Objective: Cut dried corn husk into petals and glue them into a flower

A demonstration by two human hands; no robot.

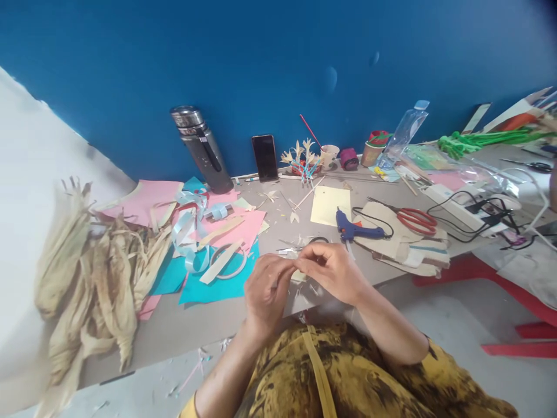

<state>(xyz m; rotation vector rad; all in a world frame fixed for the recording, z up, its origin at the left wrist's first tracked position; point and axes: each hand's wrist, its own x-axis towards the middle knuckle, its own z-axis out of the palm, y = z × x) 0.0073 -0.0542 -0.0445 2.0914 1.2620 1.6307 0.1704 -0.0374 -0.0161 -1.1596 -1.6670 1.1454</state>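
Observation:
My left hand (267,285) and my right hand (334,270) meet fingertip to fingertip above the table's front edge. Both are closed in a pinch; whatever is between the fingers is too small and covered to make out. A pale scrap (299,276) shows just below the fingertips, and I cannot tell whether it is held or lies on the table. Behind the hands lie scissors (287,251), partly covered, among small cut bits. To the right of them rests a blue glue gun (361,228).
Dried corn husks (102,284) pile up at the left, beside pink and turquoise paper (220,284) with light blue ribbon (185,223). Along the wall stand a flask (206,154), a phone (265,158), husk flowers (304,159) and a plastic bottle (404,133). Red-handled scissors (416,221) and a power strip (461,209) lie right.

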